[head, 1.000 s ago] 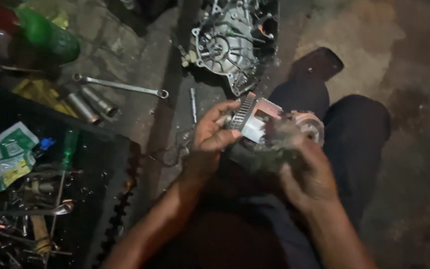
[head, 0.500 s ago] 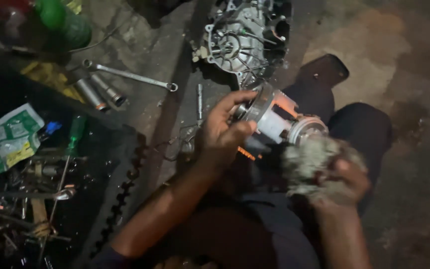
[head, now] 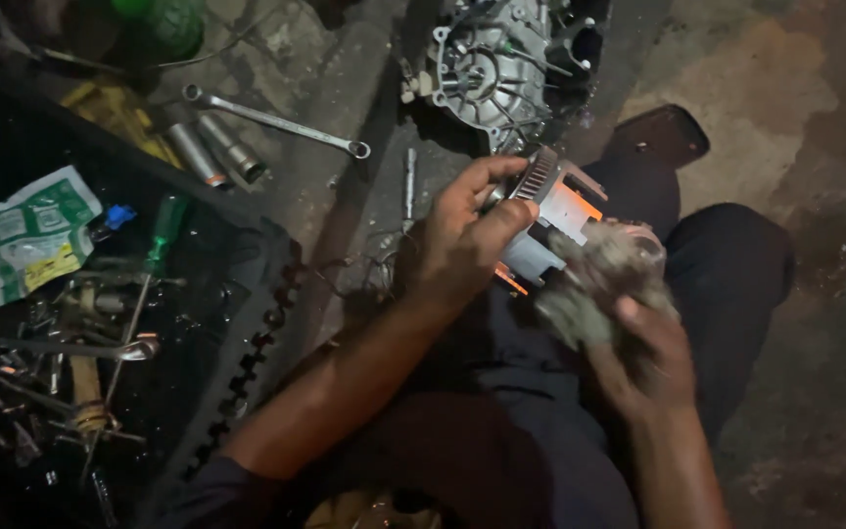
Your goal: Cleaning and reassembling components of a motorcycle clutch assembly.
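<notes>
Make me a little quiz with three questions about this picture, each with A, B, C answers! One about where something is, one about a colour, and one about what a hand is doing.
1. Where does the long spanner lie?
A. On the ground beyond the left hand
B. On the person's knee
C. In the right hand

2. What colour is the screwdriver handle in the toolbox?
A. Red
B. Green
C. White

3. What is the right hand doing?
A. Resting flat on the ground
B. Holding a hammer
C. Pressing a rag on the metal part

Answers: 1 A, it lies on the ground near two sockets. 2 B, the handle shows green. 3 C, the grey rag is bunched against the part that the left hand grips.
</notes>
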